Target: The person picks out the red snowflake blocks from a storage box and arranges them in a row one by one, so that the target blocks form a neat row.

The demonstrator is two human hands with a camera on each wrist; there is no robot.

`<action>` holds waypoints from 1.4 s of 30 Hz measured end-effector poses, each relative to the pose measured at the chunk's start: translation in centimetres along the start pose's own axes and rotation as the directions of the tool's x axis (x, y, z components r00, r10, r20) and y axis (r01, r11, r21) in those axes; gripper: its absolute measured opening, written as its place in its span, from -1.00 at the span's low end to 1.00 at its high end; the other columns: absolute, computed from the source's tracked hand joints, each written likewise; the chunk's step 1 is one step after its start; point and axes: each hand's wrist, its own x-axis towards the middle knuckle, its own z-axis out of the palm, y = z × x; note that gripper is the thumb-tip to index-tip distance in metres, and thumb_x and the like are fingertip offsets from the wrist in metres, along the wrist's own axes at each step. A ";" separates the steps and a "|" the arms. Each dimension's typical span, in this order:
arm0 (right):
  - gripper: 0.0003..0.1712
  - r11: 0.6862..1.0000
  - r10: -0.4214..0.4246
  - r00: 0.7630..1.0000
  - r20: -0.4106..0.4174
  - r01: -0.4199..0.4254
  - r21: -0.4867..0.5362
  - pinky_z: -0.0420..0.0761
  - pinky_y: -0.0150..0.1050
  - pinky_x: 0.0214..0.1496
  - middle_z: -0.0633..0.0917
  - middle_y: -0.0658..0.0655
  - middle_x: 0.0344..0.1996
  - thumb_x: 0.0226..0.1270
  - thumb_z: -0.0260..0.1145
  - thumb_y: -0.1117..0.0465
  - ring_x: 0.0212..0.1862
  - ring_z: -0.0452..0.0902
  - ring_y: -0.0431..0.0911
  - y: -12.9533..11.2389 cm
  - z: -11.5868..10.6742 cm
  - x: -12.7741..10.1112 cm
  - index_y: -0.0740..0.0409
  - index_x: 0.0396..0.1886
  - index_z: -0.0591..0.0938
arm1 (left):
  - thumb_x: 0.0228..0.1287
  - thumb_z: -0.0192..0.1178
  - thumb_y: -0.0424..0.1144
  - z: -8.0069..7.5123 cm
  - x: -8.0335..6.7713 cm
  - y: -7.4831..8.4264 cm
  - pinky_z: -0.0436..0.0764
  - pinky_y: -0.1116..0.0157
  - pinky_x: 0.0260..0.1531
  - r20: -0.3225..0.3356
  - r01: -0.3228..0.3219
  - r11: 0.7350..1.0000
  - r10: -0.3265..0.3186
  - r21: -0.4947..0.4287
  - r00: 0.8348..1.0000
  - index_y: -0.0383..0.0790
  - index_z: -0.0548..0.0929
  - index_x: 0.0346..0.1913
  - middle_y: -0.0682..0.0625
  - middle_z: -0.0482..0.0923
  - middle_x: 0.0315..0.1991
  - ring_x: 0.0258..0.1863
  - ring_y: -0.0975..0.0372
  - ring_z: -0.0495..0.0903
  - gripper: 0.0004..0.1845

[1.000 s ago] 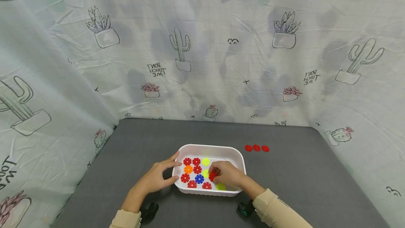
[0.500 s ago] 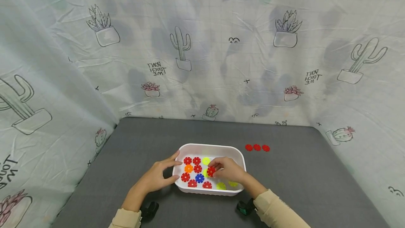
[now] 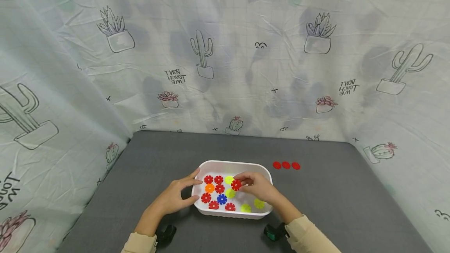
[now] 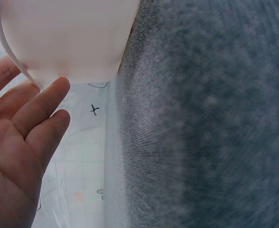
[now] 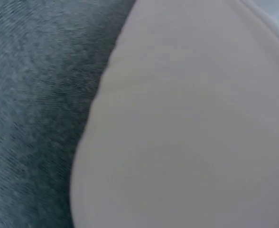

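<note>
My right hand (image 3: 259, 187) pinches a red snowflake building disc (image 3: 236, 185) between thumb and fingertips above the white plastic tray (image 3: 232, 214). Inside the tray lie several more notched discs: red ones, a blue disc (image 3: 222, 199), an orange disc (image 3: 209, 188) and yellow ones such as the yellow disc (image 3: 259, 204). With fingers spread and nearly straight, my left hand (image 3: 174, 197) touches the tray's left side. Up close, the left wrist view has the left hand (image 4: 23, 128) at the tray wall (image 4: 78, 38). Only the tray's outer wall (image 5: 177, 123) and tabletop fill the right wrist view.
Three red discs (image 3: 286, 165) lie in a row on the grey tabletop (image 3: 327, 198), behind and right of the tray. A cactus-print curtain (image 3: 232, 61) hangs beyond the table. Black wrist straps (image 3: 274, 232) show near both cuffs.
My right hand has lifted the red disc up and slightly away from the tray's bottom, uncovering yellow discs beneath. The left hand stays at the tray's left side.
</note>
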 end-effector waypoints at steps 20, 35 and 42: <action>-0.50 0.972 0.029 0.955 -0.296 0.042 0.233 0.59 -0.32 -0.17 0.62 0.07 -0.27 0.08 0.31 0.28 -0.29 0.54 -0.23 3.3 -7.6 -2.3 0.37 0.04 0.47 | 0.12 0.17 -0.01 0.0 -0.1 0.1 0.38 0.00 0.09 0.012 0.004 1.000 -0.004 -0.010 1.000 -0.09 0.47 0.15 0.06 0.11 0.36 0.25 0.17 0.28 -0.49; -0.38 0.929 0.169 0.863 -0.477 0.022 0.369 0.56 -0.44 -0.16 0.58 -0.10 -0.26 0.16 0.24 0.31 -0.24 0.53 -0.33 9.2 -12.7 -4.3 0.46 0.19 0.29 | 0.10 0.19 -0.01 -0.3 0.1 0.2 0.39 0.02 0.09 0.007 0.012 1.000 -0.012 -0.015 1.000 -0.06 0.48 0.14 0.08 0.12 0.35 0.24 0.18 0.30 -0.49; -0.45 0.886 0.233 0.829 -0.508 0.034 0.462 0.57 -0.44 -0.14 0.59 -0.11 -0.29 0.16 0.20 0.41 -0.23 0.55 -0.32 10.9 -13.6 -4.9 0.43 0.17 0.33 | 0.10 0.19 -0.01 -0.3 0.2 0.2 0.39 0.01 0.09 -0.001 -0.004 1.000 0.004 -0.005 1.000 -0.05 0.51 0.11 0.05 0.13 0.35 0.24 0.18 0.29 -0.52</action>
